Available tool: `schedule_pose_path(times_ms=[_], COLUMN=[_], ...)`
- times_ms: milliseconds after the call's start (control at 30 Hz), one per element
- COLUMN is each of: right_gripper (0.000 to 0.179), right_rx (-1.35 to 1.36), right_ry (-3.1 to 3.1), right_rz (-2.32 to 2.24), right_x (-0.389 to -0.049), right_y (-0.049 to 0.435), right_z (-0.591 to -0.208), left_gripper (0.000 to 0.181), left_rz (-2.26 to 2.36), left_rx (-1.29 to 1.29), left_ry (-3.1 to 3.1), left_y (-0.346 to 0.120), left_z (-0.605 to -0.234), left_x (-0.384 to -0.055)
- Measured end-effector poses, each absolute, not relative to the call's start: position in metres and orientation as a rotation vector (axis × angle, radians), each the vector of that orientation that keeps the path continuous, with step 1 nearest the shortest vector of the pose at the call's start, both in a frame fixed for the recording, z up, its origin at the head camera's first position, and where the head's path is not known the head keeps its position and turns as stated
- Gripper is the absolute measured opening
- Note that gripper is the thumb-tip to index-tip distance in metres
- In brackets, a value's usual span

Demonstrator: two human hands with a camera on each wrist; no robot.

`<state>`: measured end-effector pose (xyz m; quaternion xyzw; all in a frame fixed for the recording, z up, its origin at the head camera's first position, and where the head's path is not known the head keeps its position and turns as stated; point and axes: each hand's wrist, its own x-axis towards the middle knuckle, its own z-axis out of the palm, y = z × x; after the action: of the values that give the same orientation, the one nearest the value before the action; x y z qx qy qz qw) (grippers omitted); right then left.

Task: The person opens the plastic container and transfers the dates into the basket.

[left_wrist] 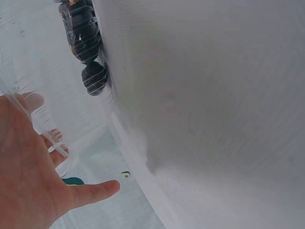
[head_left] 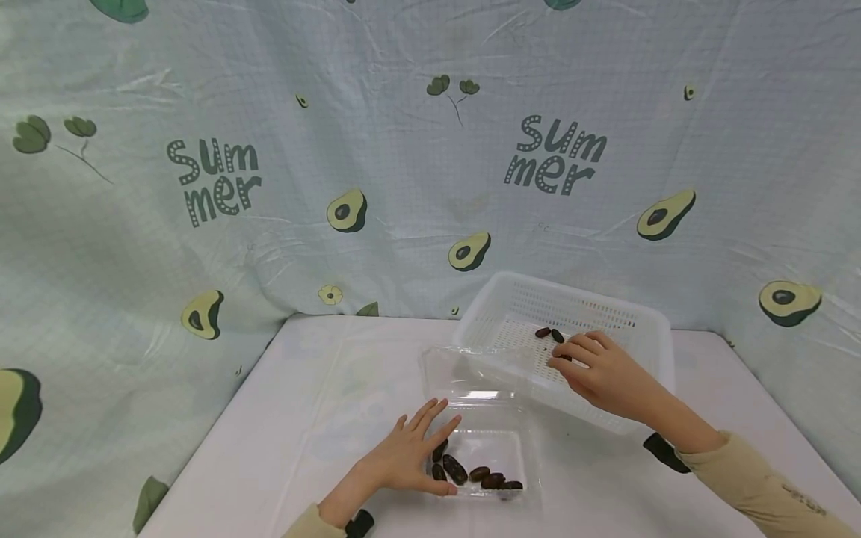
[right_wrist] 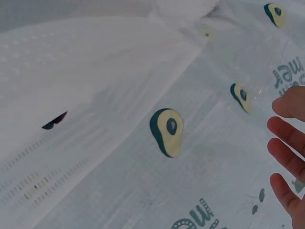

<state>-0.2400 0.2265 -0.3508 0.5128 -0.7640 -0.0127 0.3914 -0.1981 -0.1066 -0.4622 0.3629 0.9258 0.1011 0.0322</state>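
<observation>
My left hand (head_left: 410,452) spreads its fingers over the left side of a clear hinged plastic box (head_left: 531,456), its thumb and fingertips at the box's edge. Several dark brown dates (head_left: 454,469) lie inside along the near and left sides; the left wrist view shows some dates (left_wrist: 83,36) through the plastic. Above a white perforated basket (head_left: 655,321) reaches my right hand (head_left: 605,377), its fingers apart in the right wrist view. Two dates (head_left: 550,334) lie on the basket's floor near its fingertips. Another dark date (head_left: 566,358) shows between thumb and forefinger, partly hidden.
The box's clear lid (head_left: 464,373) stands folded back toward the basket, overlapping its near left corner in the head view. A pale cloth covers the table (head_left: 336,388). Behind it hangs a curtain (head_left: 403,149) printed with avocados.
</observation>
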Motion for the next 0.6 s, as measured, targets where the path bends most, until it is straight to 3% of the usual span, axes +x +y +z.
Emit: schedule_pose_path(times_ms=[600], right_gripper=[0.041], right_rx=[1.551], right_ry=[-1.973], right_rz=[-0.101], right_x=[-0.209], right_y=[0.185], right_z=[-0.399], left_gripper=[0.098], left_rz=[0.316], left_rx=[1.089], left_ry=[2.859], left_y=[-0.105], left_z=[-0.460], left_x=[-0.199])
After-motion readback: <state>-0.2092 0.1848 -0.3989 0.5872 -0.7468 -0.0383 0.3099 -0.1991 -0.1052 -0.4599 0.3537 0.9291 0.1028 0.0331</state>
